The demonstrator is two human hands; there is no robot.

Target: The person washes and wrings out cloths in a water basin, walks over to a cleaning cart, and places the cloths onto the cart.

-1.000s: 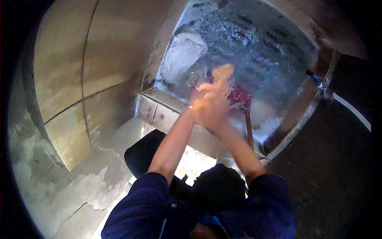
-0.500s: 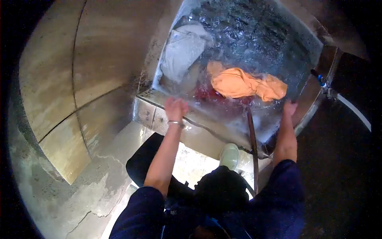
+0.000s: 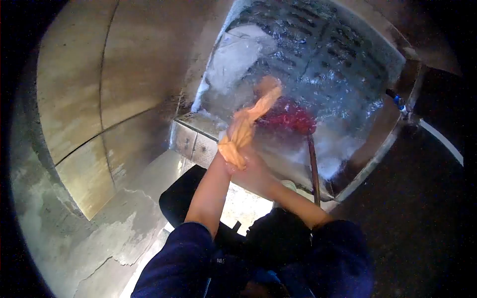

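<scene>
A wet orange cloth (image 3: 243, 130), bunched and twisted, stretches from my two hands toward the water, with its far end over the surface. My left hand (image 3: 223, 161) is closed on the near part of it and partly covered by its folds. Right beside it, my right hand (image 3: 252, 168) is closed on the same bunched part; its fingers are blurred and partly hidden. A pale grey cloth (image 3: 233, 59) lies in the water at the basin's left side.
The water basin (image 3: 196, 121) has a raised ledge facing me. A pole (image 3: 313, 164) leans over its front edge, reaching a red, blurred thing (image 3: 293, 118) in the water. A blue tap fitting (image 3: 396, 99) with a white pipe (image 3: 442, 141) sits at the right. Tiled wall (image 3: 129, 64) rises at left.
The orange cloth has come from the water at the right into my hands. My right hand has swung left to meet my left hand. More of the red thing shows.
</scene>
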